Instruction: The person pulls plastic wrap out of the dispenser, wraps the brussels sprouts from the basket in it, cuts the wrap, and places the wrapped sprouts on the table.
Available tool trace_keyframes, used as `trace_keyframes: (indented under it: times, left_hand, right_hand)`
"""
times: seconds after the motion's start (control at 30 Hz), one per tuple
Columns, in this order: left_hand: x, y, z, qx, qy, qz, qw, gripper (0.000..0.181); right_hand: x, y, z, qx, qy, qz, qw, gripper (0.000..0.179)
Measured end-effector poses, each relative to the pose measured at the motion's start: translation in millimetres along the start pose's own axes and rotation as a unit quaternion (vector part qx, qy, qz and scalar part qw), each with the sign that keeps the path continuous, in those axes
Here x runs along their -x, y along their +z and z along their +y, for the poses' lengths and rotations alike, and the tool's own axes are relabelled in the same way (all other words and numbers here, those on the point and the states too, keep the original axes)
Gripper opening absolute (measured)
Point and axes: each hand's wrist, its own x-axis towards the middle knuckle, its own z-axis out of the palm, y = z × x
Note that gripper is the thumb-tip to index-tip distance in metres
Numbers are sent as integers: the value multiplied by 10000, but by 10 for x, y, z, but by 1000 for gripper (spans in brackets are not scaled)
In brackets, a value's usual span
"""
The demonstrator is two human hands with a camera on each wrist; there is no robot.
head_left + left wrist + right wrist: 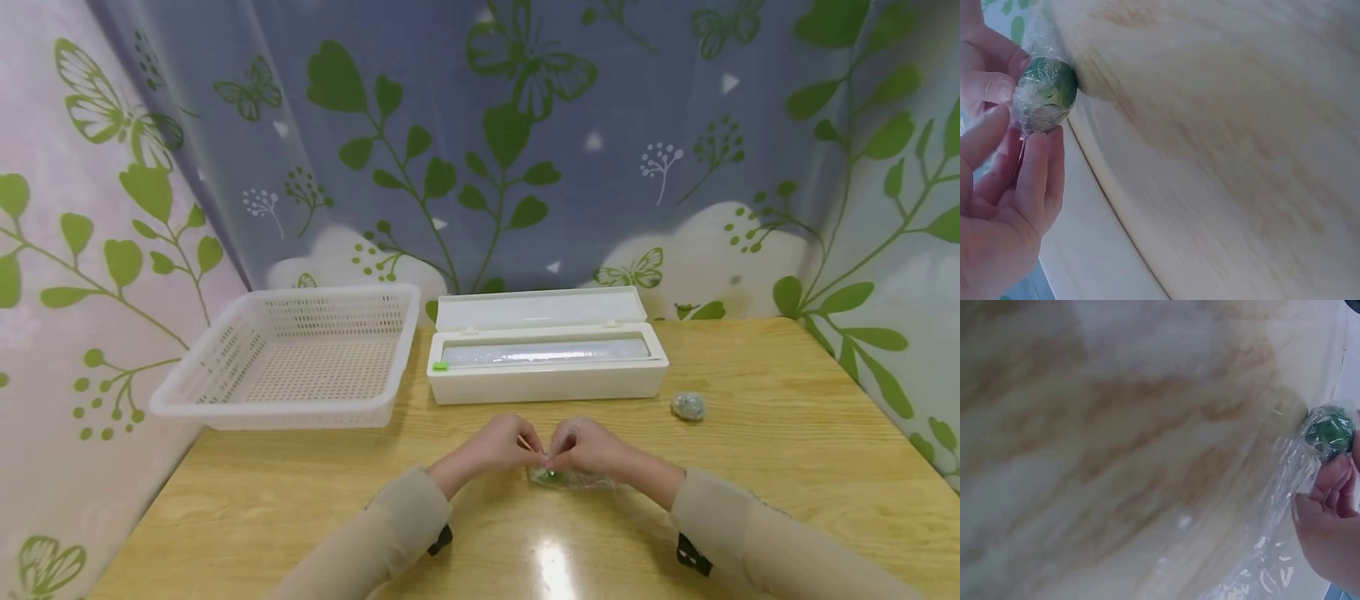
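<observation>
In the head view my left hand (501, 443) and right hand (592, 448) meet low over the table, fingertips almost together. Between them is a small, round green thing (1049, 94), partly pale on one side, with clear cling film (1272, 506) around it. From the left wrist view, the thumb and fingers of my left hand pinch the film at the edge of the green thing. My right hand (1329, 540) pinches the gathered film from the other side. A loose stretch of film trails over the wood below the right hand.
Behind the hands stands a white cling film box (547, 385) with its lid up and a film roll (543, 353) inside. A white plastic basket (277, 412) is at the left. A small wrapped greyish lump (688, 406) lies on the wooden table (795, 450) at the right.
</observation>
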Motion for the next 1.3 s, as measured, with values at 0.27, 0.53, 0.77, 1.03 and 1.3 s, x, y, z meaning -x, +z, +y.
trace_keyframes:
  times: [0.27, 0.53, 0.77, 1.03, 1.3]
  left_hand:
    - [-9, -24, 35, -183, 23, 96, 9998, 9]
    - [-11, -5, 66, 11, -577, -268, 9980, 10]
    - [-42, -4, 41, 20, -489, 67, 9988, 8]
    - [-97, -6, 11, -575, -111, 600, 9965, 8]
    - [-42, 14, -4, -350, -224, 630, 9972, 9]
  right_hand:
    - [27, -82, -66, -360, 320, -252, 9985, 15]
    - [-38, -54, -31, 892, -18, 189, 9958, 15]
    - [-46, -70, -46, 968, -128, 474, 9941, 13]
    - [-72, -74, 9, 1174, -322, 426, 9916, 16]
    - [-70, -62, -32, 714, -196, 76, 9972, 14]
